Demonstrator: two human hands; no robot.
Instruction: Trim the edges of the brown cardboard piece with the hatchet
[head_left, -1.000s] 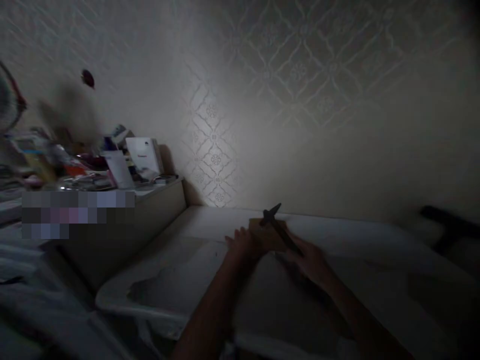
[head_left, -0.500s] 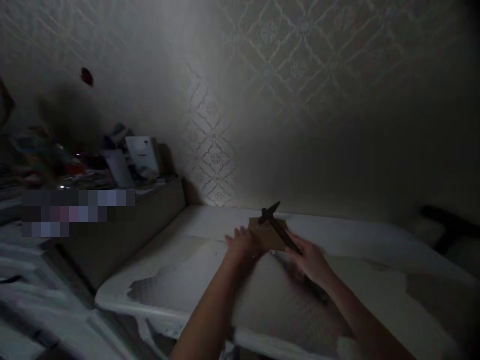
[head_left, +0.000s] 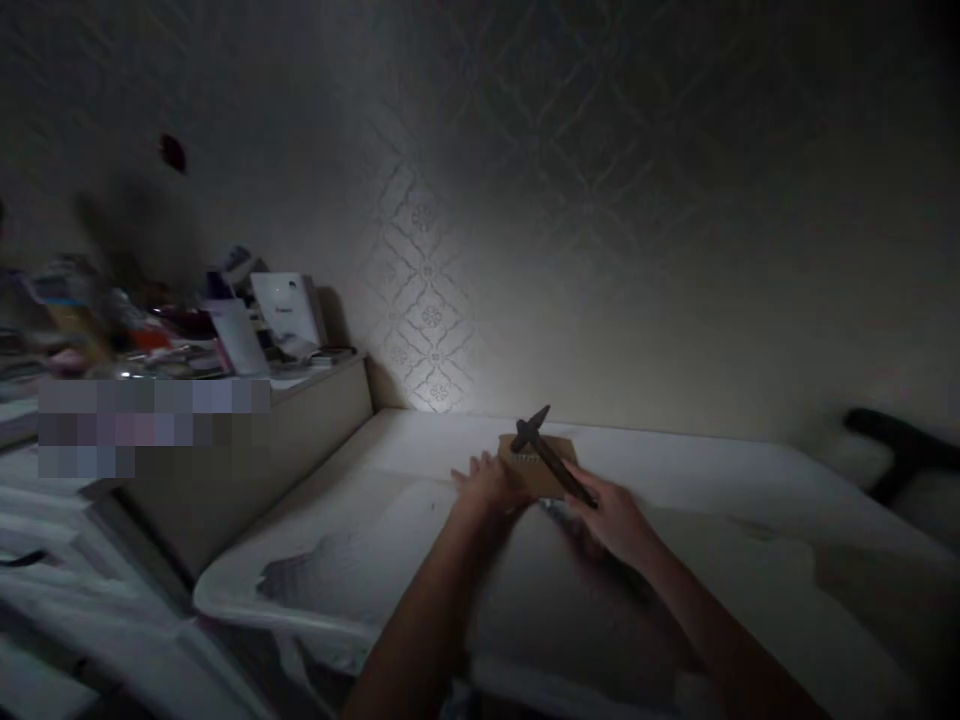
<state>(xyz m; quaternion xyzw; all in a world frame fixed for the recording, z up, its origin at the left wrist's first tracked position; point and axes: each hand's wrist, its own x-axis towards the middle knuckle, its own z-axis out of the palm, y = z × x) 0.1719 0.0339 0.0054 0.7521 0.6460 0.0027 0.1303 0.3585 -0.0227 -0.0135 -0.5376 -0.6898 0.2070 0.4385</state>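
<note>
In dim light my right hand (head_left: pixel 611 515) is closed round the handle of a small dark hammer (head_left: pixel 546 447), its head raised just above a brown board (head_left: pixel 541 470) that lies on a white table (head_left: pixel 697 480). My left hand (head_left: pixel 487 483) rests on the board's left edge with its fingers lying flat. A row of small marks, too dim to make out, shows on the board under the hammer head.
A patterned wall (head_left: pixel 525 250) rises behind the table. To the left a low shelf (head_left: pixel 315 410) carries boxes, cards and blurred clutter. A dark object (head_left: pixel 892 445) juts in at the far right. White paint patches cover the tabletop.
The hammer head has dropped slightly and shifted left toward the board. The light on the wall has dimmed. My left hand has stayed on the board.
</note>
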